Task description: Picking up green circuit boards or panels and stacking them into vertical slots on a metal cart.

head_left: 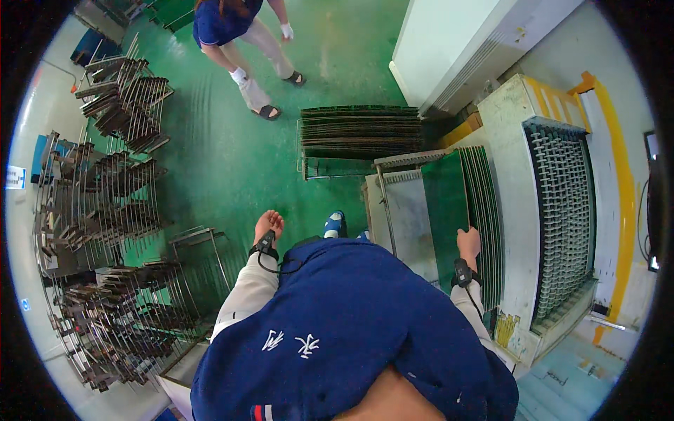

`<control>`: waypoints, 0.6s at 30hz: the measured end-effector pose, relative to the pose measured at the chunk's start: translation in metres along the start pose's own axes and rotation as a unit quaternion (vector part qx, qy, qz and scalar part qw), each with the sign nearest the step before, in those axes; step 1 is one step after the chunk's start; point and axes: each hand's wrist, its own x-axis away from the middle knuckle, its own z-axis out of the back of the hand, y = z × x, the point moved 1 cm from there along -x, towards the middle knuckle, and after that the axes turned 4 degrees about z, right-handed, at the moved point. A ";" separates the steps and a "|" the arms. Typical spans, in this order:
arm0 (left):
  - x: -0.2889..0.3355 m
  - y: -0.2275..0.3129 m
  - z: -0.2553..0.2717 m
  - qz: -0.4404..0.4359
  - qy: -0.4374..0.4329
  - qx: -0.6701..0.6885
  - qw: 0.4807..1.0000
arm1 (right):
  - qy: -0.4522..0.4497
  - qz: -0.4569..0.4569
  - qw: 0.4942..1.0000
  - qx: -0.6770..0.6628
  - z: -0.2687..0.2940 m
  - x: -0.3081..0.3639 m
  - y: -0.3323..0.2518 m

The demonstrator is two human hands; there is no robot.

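Observation:
My right hand [468,243] is closed on the upper edge of a flat green panel [444,200], the outermost of a row standing on edge in a rack. Behind that hand, several more thin panels [479,182] stand close together. My left hand [269,224] hangs over the green floor with its fingers loosely bent and holds nothing. A dark strap with a small black box and cable [265,243] sits on my left wrist. The right wrist carries a similar black box [463,272].
A conveyor machine with rows of rollers [562,217] stands at the right. Ahead is another rack of dark panels [359,131]. Metal racks with many slotted arms [105,203] line the left. A person in a dark blue shirt and white gloves [228,21] stands on the floor ahead.

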 end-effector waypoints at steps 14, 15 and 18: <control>0.004 -0.002 0.000 -0.007 -0.013 -0.008 1.000 | 0.015 0.009 1.000 -0.012 0.010 0.000 -0.002; 0.005 -0.004 -0.001 -0.003 -0.030 -0.016 0.999 | 0.018 0.008 1.000 -0.012 0.011 0.002 -0.002; 0.008 -0.008 -0.002 -0.007 0.004 -0.003 1.000 | 0.054 0.036 0.998 0.003 0.009 0.004 0.002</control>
